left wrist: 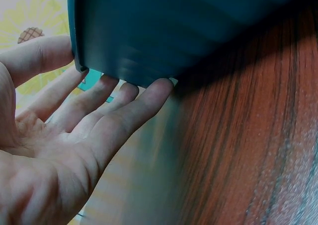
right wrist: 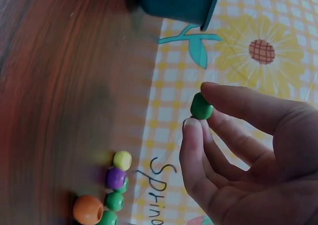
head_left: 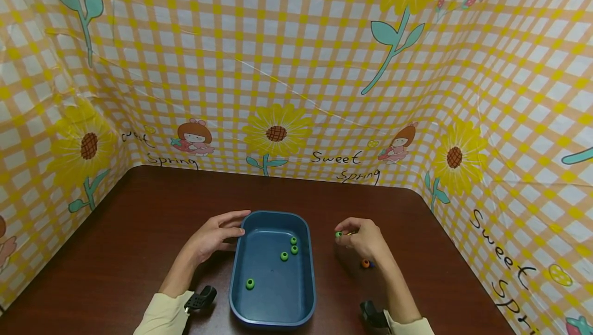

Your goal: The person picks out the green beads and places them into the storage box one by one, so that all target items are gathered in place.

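Observation:
A blue plastic bin (head_left: 272,319) stands on the table with several green beads (head_left: 284,256) lying loose inside. At its left side, my left hand (head_left: 213,234) has its fingertips against the outer wall, and the fingers look mostly straight in the left wrist view. To the right of the bin, above the table, my right hand (head_left: 363,237) pinches one green bead (right wrist: 201,106) between thumb and fingertips. Below that hand, the right wrist view shows an orange bead (right wrist: 88,210), a purple bead (right wrist: 116,178), a yellow bead (right wrist: 122,160) and several green beads (right wrist: 114,201) on the tabletop.
The dark brown wooden table (head_left: 153,211) is enclosed at the back and both sides by a checked sunflower cloth (head_left: 296,67). Each wrist carries a black strap device, such as the left one (head_left: 201,299).

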`<state>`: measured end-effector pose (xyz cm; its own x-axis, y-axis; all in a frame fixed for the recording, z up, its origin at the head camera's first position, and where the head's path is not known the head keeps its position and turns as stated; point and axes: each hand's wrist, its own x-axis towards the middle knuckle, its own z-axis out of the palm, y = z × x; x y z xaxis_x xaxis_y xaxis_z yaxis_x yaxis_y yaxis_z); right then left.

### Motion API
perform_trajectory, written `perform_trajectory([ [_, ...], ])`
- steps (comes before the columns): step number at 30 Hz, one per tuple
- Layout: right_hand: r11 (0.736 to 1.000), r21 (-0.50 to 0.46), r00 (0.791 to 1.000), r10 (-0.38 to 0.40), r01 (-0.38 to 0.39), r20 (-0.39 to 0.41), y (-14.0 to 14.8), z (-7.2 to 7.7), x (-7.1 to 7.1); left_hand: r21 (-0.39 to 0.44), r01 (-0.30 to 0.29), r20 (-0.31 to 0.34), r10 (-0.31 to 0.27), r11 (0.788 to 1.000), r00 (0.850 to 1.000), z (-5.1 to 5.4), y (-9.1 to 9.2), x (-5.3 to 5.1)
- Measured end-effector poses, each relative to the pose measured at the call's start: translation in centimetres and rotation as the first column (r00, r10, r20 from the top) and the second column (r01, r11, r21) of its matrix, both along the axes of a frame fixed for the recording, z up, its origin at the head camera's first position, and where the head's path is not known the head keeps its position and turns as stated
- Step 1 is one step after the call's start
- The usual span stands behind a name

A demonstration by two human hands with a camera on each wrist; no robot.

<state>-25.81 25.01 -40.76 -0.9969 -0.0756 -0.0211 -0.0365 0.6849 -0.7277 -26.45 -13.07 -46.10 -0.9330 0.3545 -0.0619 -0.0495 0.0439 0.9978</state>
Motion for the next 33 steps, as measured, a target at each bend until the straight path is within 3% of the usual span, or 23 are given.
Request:
perform_trajectory([
  [20, 0.994, -0.11, 0.995, -0.032, 0.021, -0.099, -3.0, 1.0, 1.3, -0.007, -0.007, -0.006, 0.007, 1.0, 1.0, 0.1, 0.1, -0.1],
  [33, 0.977, -0.215, 0.995, -0.024, 0.001, -0.102, -5.9, 0.4, 2.2, 0.002, 0.007, -0.005, -0.007, 1.0, 1.0, 0.3, 0.0, 0.1],
])
